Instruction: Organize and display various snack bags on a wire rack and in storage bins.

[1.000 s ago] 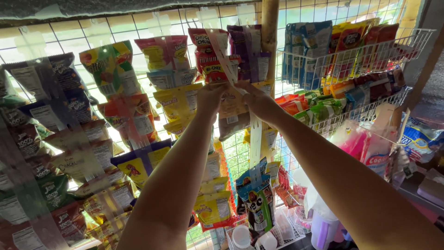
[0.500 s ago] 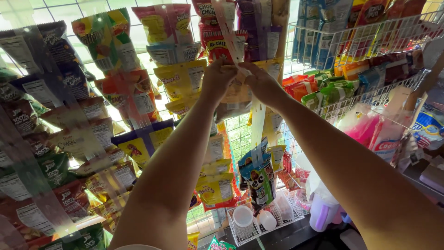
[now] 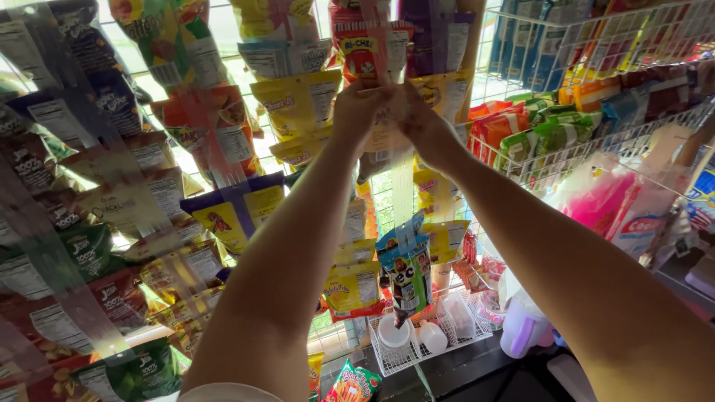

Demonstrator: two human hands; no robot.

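Far left of the fingers: long hanging strips of snack packets, dark, green and red, in clear sleeves against a bright window grid. Nearer, left of and below the left fingers: a yellow snack packet, with a purple-and-yellow packet lower down. At the centre, both arms raised: left hand curled, fingers narrow and pinched on a pale hanging packet; right hand just beside it, fingers likewise closed on the same packet, the two hands touching or nearly so around it. Packet held between both sets of fingertips, upright, on a clear vertical strip, with a red packet directly above the fingers. Well below the fingers: a blue-and-green packet on the same strip, and under that a small white wire basket with white cups inside. Right of the right fingers: a white wire rack with red, orange and green packets, and another wire shelf above it with blue packages. Lower right, well apart from the fingers: pink plastic bags and a lilac jug.
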